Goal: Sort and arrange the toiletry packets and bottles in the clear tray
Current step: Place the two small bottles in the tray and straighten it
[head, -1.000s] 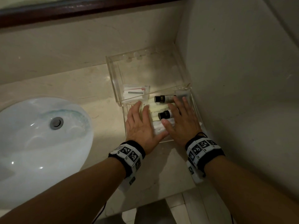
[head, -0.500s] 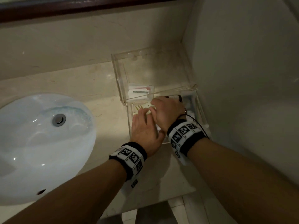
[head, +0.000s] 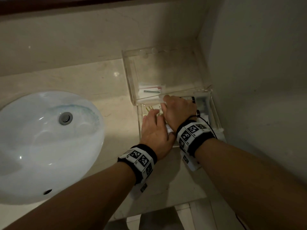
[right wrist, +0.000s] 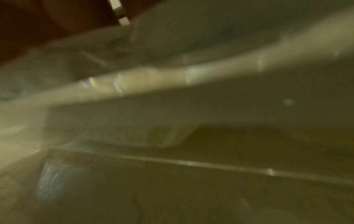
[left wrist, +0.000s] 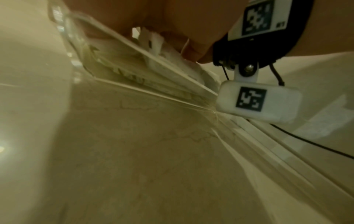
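Observation:
The clear tray [head: 139, 117] stands in the counter's corner, a low front section before a taller back box [head: 129, 75]. White packets [head: 150, 90] lie in the back box. My left hand [head: 154, 123] rests flat on the yellow-lined packets [head: 149, 108] in the front section; they show through the tray wall in the left wrist view as packets [left wrist: 134, 72]. My right hand [head: 177, 108] crosses above it with curled fingers over the bottles. One dark bottle [head: 187, 97] peeks out beyond the hand. What the fingers hold is hidden. The right wrist view is blurred.
A white sink [head: 41, 143] fills the counter's left, close to the tray. The side wall [head: 257, 80] runs right beside the tray, the back wall just behind it. A grey packet [head: 201, 103] lies at the tray's right end. The counter edge [head: 166, 205] is near my forearms.
My right hand went from lying flat on the bottles to reaching back and left over them with curled fingers, then held nearly still. My left hand stays flat on the packets.

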A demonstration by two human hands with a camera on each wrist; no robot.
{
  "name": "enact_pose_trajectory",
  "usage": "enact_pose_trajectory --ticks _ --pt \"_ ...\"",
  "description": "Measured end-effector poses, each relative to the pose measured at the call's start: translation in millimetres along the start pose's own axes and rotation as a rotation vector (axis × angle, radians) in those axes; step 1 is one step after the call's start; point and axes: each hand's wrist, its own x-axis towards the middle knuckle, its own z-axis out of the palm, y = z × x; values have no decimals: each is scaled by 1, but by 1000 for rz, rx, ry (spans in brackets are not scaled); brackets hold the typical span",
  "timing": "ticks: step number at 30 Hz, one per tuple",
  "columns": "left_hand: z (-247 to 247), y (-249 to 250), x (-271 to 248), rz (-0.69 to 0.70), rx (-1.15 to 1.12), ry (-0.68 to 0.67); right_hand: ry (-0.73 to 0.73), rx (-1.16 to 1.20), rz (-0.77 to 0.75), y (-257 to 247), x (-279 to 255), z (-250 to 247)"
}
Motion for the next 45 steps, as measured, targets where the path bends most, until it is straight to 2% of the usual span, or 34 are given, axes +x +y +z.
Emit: enact_pose_trajectory --ticks 4,10,17,20,24,26,28,30,32,34,36,38,42,45 --pt "-3 1 -1 -1 -4 -4 88 -2 -43 -1 -4 0" --pt "-4 5 -6 -2 24 62 87 42 -131 13 -20 1" --pt "-5 9 -7 64 241 79 77 97 -215 37 -38 -7" --pt "-8 13 -5 49 297 -2 62 118 -243 40 -40 -2" --pt "-7 10 3 113 401 -113 0 199 -281 42 -39 0" --pt "-7 10 4 113 442 -149 25 244 -256 44 -41 -2" --pt "-9 12 2 79 483 -165 109 286 -168 50 -47 -1" --pt "-11 16 0 50 524 -175 168 226 -82 59 -56 0" --pt "-11 17 1 28 536 -191 124 116 18 66 -65 -2" --pt "-9 14 2 14 497 -209 2 23 99 70 -74 -2" --pt "-7 8 1 49 459 -230 -123 -30 115 75 -79 1" --pt "-6 3 -1 118 478 -272 -188 -53 118 79 -81 5" --pt "-3 -4 -1 173 562 -340 -184 -66 117 82 -81 10" --pt "2 -7 0 177 572 -299 -141 -95 122 80 -82 13"
